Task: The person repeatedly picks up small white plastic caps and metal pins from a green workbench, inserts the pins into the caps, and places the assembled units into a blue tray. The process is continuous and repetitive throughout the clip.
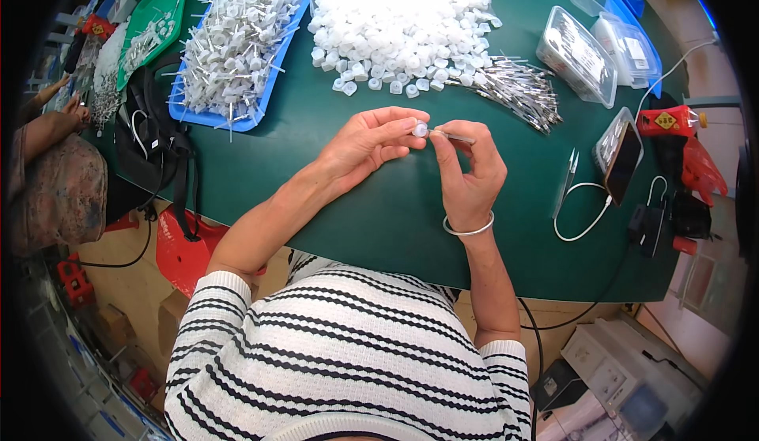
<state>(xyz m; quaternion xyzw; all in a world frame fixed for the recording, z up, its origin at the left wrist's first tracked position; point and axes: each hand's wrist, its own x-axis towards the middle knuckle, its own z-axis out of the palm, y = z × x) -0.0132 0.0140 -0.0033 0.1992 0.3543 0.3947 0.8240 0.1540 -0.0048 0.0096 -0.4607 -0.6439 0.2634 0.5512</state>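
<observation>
Between the fingertips of my left hand [371, 141] is a small white plastic cap [421, 130]. My right hand [473, 171], with a bangle at its wrist, pinches a thin metal rod [455, 137] whose tip meets the cap. Both hands are raised over the green table, close together. Beyond them lies a large heap of loose white caps [395, 30]. To its right a bundle of thin metal rods [522, 93] is spread out. A blue tray [175, 109] at the left is piled with caps that have rods in them.
Clear plastic boxes [577, 58] stand at the far right. Nearer are tweezers [568, 174], a phone [624, 158] on a white cable and a red bottle [666, 121]. A black bag [150, 125] lies at the left, beside a green tray [175, 6] and another person's arm [51, 133].
</observation>
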